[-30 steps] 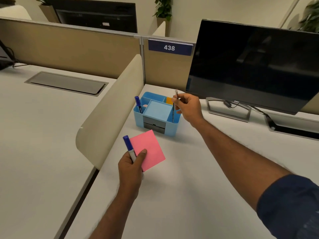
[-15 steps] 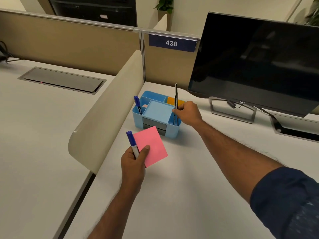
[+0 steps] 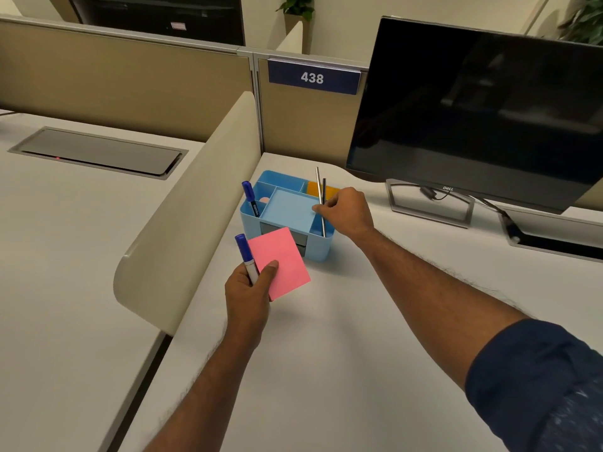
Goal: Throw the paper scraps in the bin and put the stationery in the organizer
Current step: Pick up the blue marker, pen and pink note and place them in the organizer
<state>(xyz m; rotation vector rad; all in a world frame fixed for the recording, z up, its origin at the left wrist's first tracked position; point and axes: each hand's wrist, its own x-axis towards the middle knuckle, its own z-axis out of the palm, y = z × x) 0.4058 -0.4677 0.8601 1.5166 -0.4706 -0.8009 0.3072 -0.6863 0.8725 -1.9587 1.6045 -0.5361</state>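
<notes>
Right hand (image 3: 347, 212) pinches two upright pens (image 3: 321, 197) in organizer (image 3: 287, 216); left hand (image 3: 249, 288) grips marker (image 3: 246, 257), cap up, w/ pink pad (image 3: 280, 262).

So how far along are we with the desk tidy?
Partly done. One blue marker already stands in the blue organizer. The right hand is at two thin pens standing in its right slot. The left hand holds another blue marker and a pink pad, both left to stow. No bin or scraps visible.

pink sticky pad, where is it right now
In the head view the pink sticky pad is in the left hand with a blue marker, just in front of the blue organizer.
</notes>
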